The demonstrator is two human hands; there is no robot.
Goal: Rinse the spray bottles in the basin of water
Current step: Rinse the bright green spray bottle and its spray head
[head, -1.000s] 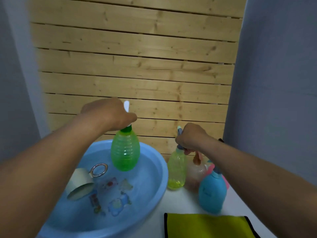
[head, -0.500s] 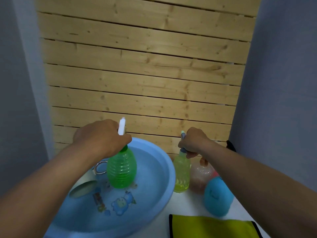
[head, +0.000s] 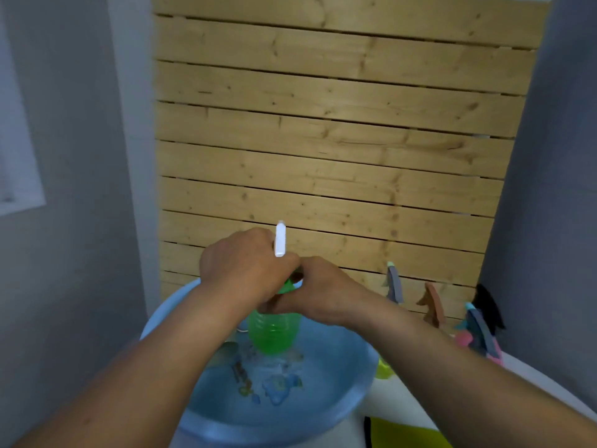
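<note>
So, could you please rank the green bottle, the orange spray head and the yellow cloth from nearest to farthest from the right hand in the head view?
1. Green bottle: held by the right hand, over the basin.
2. Orange spray head: to its right, by the wall.
3. Yellow cloth: bottom edge, nearest the camera.

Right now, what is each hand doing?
Left hand: grips the green spray bottle at its head.
Right hand: holds the same bottle's neck.

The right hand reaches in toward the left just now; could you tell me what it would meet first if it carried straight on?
The right hand would meet the green bottle's neck first; its fingers already seem to touch it, just beneath the left hand.
</note>
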